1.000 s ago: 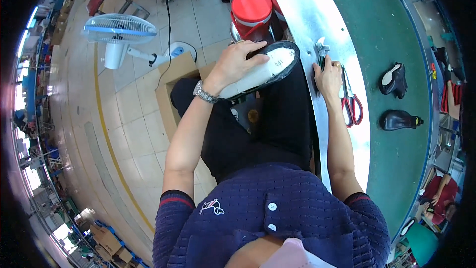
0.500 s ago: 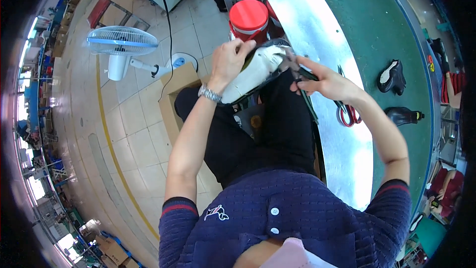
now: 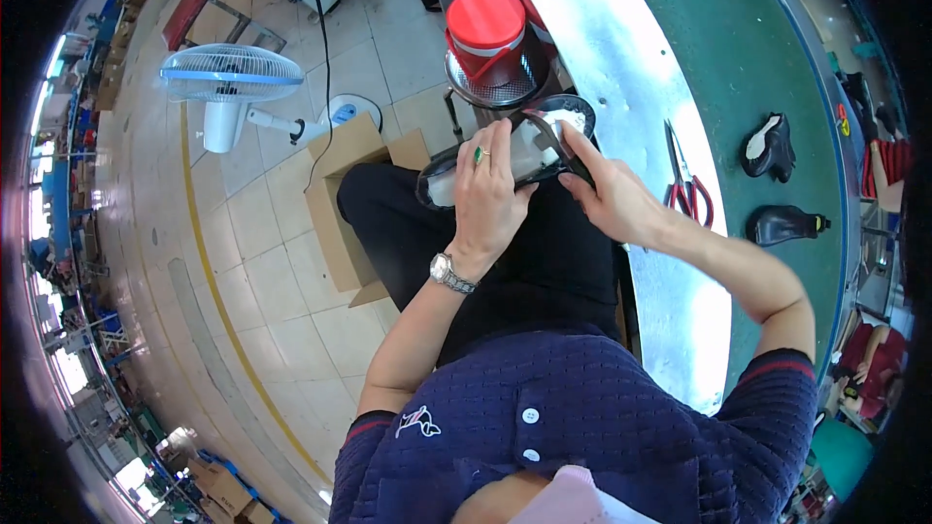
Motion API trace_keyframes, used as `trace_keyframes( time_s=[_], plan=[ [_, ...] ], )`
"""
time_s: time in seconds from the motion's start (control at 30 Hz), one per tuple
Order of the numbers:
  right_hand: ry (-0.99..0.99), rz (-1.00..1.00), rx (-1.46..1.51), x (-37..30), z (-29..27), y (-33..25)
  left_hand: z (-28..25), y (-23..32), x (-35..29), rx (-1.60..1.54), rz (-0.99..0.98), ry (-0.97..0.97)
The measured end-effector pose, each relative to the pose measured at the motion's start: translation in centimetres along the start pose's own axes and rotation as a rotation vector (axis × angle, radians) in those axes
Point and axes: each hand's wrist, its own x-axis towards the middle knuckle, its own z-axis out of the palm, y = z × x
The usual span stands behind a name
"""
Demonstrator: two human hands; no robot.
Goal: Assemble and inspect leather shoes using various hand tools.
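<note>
Across my lap lies a black shoe with its pale underside turned up and its dark edge around it. My left hand, with a green-stoned ring, wraps over its middle, fingers close together. Thumb and forefinger of my right hand close on dark pliers, whose curved part reaches over the shoe's far right portion. Their jaws are partly hidden, so I cannot tell whether they grip the shoe's edge.
Right of my lap runs a shiny metal bench with red-handled scissors. Beyond it, a green surface bears black shoes. A red-lidded bucket stands ahead. To the left are an open cardboard box and a fan.
My left hand has moved from the shoe's far side to across its middle. The shoe has shifted and turned slightly. My right hand has moved a little nearer with the pliers.
</note>
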Motion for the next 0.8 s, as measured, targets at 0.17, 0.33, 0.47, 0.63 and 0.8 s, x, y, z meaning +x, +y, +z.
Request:
trace_keyframes(
  time_s=[0.17, 0.33, 0.47, 0.63, 0.8],
  plan=[
    [0.073, 0.03, -0.014, -0.5, 1.0, -0.4, 0.2, -0.6, -0.7, -0.002, 0.063, 0.054],
    [0.024, 0.01, -0.078, -0.2, -0.2, 0.0, 0.3, -0.9, -0.8, 0.051, 0.113, 0.105],
    [-0.1, 0.057, -0.645, 1.1, -3.6, -2.7, 0.8, -1.8, -0.9, 0.19, 0.197, 0.104],
    [0.042, 0.059, -0.21, 3.7, -4.2, -6.4, 0.6, -2.0, -1.0, 0.275, 0.213, 0.093],
    [-0.042, 0.033, -0.625, 3.5, -2.0, -2.6, 1.4, -2.0, -0.6, 0.28, 0.242, 0.123]
  ],
)
